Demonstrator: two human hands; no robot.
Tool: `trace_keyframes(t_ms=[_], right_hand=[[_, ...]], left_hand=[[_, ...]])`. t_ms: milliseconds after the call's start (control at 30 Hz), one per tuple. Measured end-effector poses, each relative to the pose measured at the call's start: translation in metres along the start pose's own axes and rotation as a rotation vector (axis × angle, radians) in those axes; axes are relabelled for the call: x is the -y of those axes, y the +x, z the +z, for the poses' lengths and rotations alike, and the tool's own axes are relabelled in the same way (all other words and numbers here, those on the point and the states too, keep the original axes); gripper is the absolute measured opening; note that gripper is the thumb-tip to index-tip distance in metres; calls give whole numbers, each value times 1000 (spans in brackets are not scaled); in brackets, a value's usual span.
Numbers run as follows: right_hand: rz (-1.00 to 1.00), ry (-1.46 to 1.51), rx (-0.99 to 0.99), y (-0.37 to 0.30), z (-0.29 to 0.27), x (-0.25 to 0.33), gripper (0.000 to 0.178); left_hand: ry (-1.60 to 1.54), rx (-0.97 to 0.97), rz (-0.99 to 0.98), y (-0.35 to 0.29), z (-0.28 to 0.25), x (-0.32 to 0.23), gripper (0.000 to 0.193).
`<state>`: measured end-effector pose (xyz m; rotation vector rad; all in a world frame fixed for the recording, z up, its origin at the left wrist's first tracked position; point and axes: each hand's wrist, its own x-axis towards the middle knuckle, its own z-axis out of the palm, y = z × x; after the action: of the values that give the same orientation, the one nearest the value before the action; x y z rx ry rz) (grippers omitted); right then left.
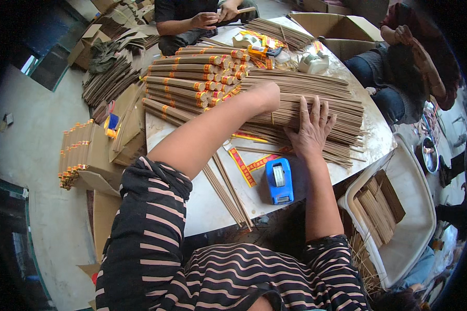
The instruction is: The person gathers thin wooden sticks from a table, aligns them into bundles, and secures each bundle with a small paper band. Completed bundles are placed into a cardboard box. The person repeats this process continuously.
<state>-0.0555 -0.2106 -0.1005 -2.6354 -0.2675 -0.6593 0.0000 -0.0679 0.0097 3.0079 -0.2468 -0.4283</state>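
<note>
My right hand (311,127) lies on a broad pile of thin brown incense sticks (342,116), its fingers spread and flat. My left arm reaches across to the pile's far side. There the left hand (267,97) bends down against the sticks, with its fingers hidden behind its back. Nearer me, a blue tape dispenser (279,181) stands on the white table (202,207). Red and yellow paper labels (251,165) lie beside it. Several finished stick bundles (192,78), banded in red and yellow, are stacked left of the pile. A few loose sticks (225,186) stretch toward the near edge.
A white tub (420,217) holding a carton of sticks stands right of the table. Cardboard boxes (342,28) stand behind. Two people sit close by, one at the far side, one at the right. Bundles fill a box (78,155) on the left.
</note>
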Motion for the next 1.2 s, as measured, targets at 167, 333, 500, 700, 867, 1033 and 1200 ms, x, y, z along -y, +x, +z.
trace_keyframes(t_ms=[167,333,500,700,867,1033,1200], right_hand=[[-6,-72,105,14,-14,14,97],[59,-47,126,17,-15,15,94],[42,-46,24,13,-6,14,90],[54,-46,6,14,-10,14,89],[75,-64,37,16,-12,16,86],[10,-75,-51,12,-1,14,83],[9,-16,-39,14,-7,12,77]], left_hand=[[-10,-96,-86,-8,12,8,25],[130,-114,-152,-28,2,31,21],[98,-243,-184,-51,20,63,20],[155,-392,-92,-63,39,82,20],[130,-418,-12,-43,29,105,20],[-453,-175,-251,-15,44,136,20],[-494,-412,-57,4,37,132,17]])
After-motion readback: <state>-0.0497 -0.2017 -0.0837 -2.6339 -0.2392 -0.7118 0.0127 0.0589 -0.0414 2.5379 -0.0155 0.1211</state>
